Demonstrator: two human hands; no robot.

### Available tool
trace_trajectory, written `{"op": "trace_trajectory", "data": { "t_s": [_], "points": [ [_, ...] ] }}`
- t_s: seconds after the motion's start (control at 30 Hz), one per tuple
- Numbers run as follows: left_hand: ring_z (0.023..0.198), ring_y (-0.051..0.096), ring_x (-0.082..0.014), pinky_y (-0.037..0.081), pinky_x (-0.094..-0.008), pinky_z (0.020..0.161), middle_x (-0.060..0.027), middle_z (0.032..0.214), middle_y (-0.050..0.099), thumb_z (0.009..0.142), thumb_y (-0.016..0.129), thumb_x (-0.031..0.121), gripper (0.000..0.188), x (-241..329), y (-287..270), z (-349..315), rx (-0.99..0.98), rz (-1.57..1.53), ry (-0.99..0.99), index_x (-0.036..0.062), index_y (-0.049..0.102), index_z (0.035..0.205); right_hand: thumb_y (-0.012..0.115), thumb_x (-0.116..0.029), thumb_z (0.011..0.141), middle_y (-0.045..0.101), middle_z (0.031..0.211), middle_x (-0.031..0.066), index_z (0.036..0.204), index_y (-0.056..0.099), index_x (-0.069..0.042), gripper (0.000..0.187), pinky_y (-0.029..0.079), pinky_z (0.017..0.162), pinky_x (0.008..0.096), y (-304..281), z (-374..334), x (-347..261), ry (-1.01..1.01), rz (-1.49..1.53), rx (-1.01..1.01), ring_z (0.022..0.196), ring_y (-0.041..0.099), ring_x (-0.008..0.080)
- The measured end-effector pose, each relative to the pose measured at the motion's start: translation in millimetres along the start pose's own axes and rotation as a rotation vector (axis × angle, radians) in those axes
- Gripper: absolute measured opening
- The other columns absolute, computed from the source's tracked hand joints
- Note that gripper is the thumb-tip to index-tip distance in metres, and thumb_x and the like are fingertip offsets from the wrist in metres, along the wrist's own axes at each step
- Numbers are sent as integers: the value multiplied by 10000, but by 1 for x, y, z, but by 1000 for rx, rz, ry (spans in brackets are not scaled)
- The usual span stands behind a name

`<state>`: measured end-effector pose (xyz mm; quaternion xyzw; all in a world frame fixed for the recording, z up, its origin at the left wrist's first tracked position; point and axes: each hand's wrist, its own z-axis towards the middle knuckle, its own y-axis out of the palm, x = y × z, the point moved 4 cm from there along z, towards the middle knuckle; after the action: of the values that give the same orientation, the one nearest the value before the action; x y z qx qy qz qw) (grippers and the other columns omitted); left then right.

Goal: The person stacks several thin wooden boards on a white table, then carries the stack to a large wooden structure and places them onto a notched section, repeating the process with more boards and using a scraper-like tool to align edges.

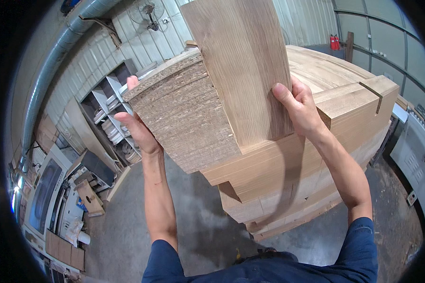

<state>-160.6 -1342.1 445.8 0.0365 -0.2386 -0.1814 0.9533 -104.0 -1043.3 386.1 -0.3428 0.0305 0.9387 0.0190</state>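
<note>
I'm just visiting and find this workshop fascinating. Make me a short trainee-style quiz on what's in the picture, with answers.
1. Which of the person's hands grips the smooth wooden board?
2. What colour are the fire extinguishers in the background? A) blue B) red C) green
3. True or false: the rough particleboard stack shows to the left of the smooth wooden board.

Key:
1. The right hand, at the board's right edge, with its thumb on the face.
2. B
3. True
</note>
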Motion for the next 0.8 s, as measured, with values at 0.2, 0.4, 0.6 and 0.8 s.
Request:
{"op": "trace_trajectory", "data": {
  "t_s": [0.2, 0.4, 0.6, 0.8],
  "points": [
    [1519, 11, -279, 36, -433, 1226, -164, 1642, -39, 808, 190, 891, 1194, 8, 5, 8, -127, 100, 73, -30, 15, 1548, 568, -326, 1013, 646, 1126, 83, 1295, 525, 34, 460, 485, 898, 308, 3, -2, -3, -28, 2, -7, 1011, 583, 126],
    [1519, 6, -280, 33, -430, 1227, -166, 1642, -22, 814, 184, 887, 1186, 6, 5, 8, -138, 119, 55, -27, 13, 1549, 565, -343, 1014, 638, 1130, 80, 1297, 522, 25, 467, 478, 906, 313, 1, -2, 1, -5, -3, -16, 1019, 569, 126],
    [1518, 16, -288, 33, -438, 1229, -173, 1640, 1, 814, 175, 883, 1173, 13, 4, 13, -118, 129, 132, -15, 24, 1553, 568, -341, 1013, 639, 1098, 65, 1275, 539, 19, 446, 479, 890, 308, 1, -2, 1, 26, -9, 9, 992, 563, 116],
    [1518, 3, -291, 24, -428, 1228, -176, 1639, -11, 794, 140, 897, 1189, 16, 2, 11, -154, 183, 108, -7, 12, 1555, 571, -302, 1016, 640, 1097, 56, 1270, 546, 14, 407, 476, 892, 302, 2, -1, 3, 34, 37, 18, 989, 559, 108]
  ]
}}
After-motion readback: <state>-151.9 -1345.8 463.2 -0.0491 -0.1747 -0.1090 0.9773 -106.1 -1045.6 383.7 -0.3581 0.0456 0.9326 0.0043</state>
